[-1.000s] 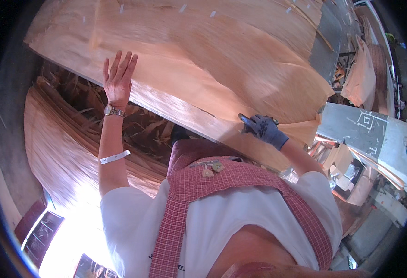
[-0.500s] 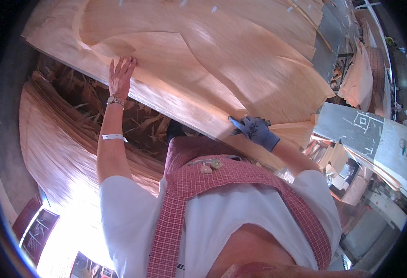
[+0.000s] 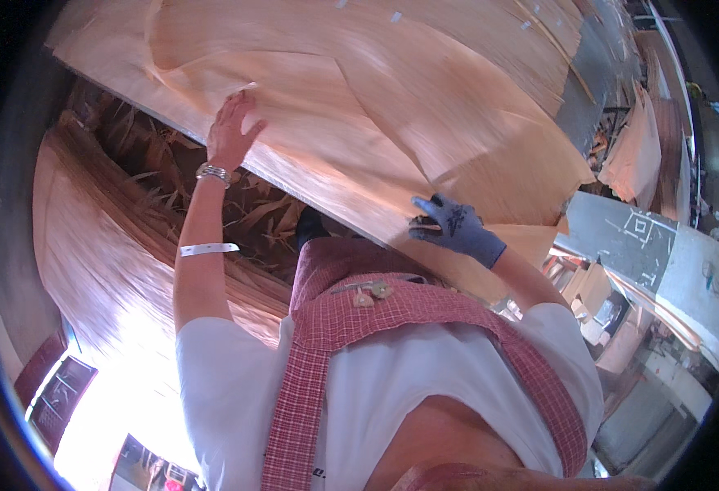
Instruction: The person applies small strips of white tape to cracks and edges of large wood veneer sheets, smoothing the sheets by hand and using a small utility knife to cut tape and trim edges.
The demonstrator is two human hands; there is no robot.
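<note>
Veneer sheet (image 3: 392,106): our bare left hand (image 3: 230,135) lies flat, gloved right hand (image 3: 451,227) pinches its edge; uneven pull could split it.

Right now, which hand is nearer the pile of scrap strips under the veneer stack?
Left. The left hand lies on the veneer sheet at its edge, directly above the scrap strips. The gloved right hand rests on the near edge, farther off.

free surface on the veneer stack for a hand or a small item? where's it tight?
Bare veneer sheet spans between the left hand and gloved right hand, and beyond them toward the far edge. Tight: the near edge under both hands, the scrap strips below, the cluttered bench right.
</note>
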